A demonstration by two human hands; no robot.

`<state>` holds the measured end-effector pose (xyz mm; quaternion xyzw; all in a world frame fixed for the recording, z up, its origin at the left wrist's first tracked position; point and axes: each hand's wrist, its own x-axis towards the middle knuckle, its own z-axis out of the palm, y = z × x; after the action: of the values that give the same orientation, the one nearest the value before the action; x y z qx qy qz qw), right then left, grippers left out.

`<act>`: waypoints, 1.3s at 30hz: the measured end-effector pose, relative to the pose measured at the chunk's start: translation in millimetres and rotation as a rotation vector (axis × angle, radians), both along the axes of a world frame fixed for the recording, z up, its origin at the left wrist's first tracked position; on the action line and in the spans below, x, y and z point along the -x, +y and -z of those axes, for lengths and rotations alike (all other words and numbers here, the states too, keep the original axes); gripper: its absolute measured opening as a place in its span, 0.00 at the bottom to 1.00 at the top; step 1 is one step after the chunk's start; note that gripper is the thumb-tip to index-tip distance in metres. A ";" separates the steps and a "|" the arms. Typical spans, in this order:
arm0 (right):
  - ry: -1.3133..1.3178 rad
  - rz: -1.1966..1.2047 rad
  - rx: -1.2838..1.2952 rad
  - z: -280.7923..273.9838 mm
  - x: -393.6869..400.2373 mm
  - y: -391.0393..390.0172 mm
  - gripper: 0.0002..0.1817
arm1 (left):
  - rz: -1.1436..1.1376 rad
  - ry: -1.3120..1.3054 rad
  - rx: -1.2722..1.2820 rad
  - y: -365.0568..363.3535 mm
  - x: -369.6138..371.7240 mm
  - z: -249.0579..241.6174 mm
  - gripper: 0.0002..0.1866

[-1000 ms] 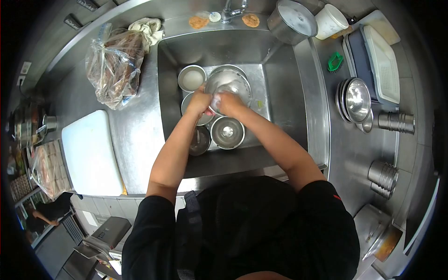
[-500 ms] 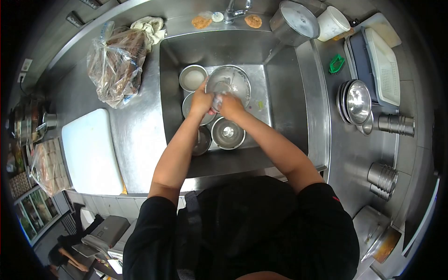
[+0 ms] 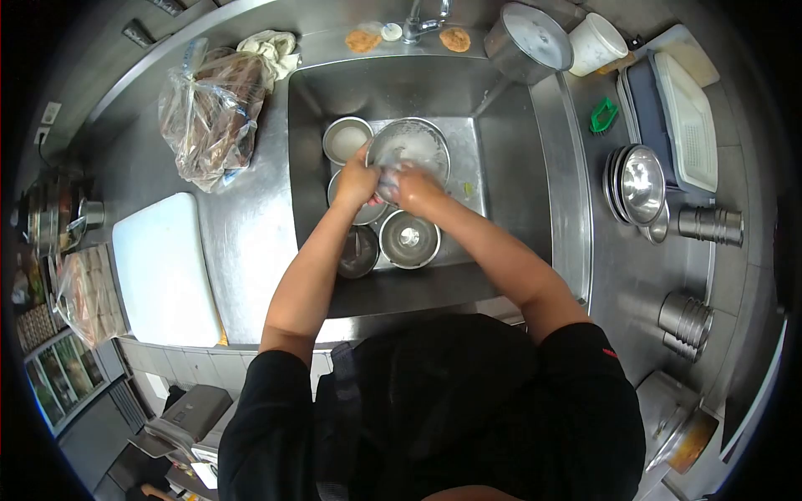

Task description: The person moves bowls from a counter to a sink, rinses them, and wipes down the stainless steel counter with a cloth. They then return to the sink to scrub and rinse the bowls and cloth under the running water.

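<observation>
A round metal bowl (image 3: 433, 144) with whitish suds inside is tipped up over the sink. My left hand (image 3: 357, 184) grips its near left rim. Inside the bowl's near side is my right hand (image 3: 420, 190), fingers curled and blurred by motion; what they press on is whitish and too smeared to make out. Under and around the bowl lie other vessels: a round pan with cloudy water (image 3: 347, 140), a partly covered pan (image 3: 368, 214), a shiny metal bowl (image 3: 409, 240) and a darker bowl (image 3: 358, 252).
The deep steel sink (image 3: 518, 167) surrounds the work, with a faucet (image 3: 411, 29) behind it. Left are a bagged brown item (image 3: 213, 117) and a white cutting board (image 3: 163, 267). Right are stacked bowls (image 3: 642, 184), a green brush (image 3: 602, 115), metal cups (image 3: 710, 224) and a large pot (image 3: 526, 42).
My right hand has shifted slightly within the bowl and is more blurred. More white suds show inside the bowl. My left hand keeps its grip. A person at lower left has mostly left view.
</observation>
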<state>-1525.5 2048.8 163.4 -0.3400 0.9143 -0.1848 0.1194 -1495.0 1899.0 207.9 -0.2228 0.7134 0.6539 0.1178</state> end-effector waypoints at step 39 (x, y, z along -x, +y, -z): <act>-0.335 0.140 -0.207 22.0 -8.5 81.9 0.16 | 0.390 -0.321 1.168 -62.0 13.8 100.1 0.16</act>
<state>-1517.1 2130.8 141.5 -0.2259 0.9173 -0.1518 0.2908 -1508.8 1837.0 107.8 -0.2118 0.9533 0.0819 0.1992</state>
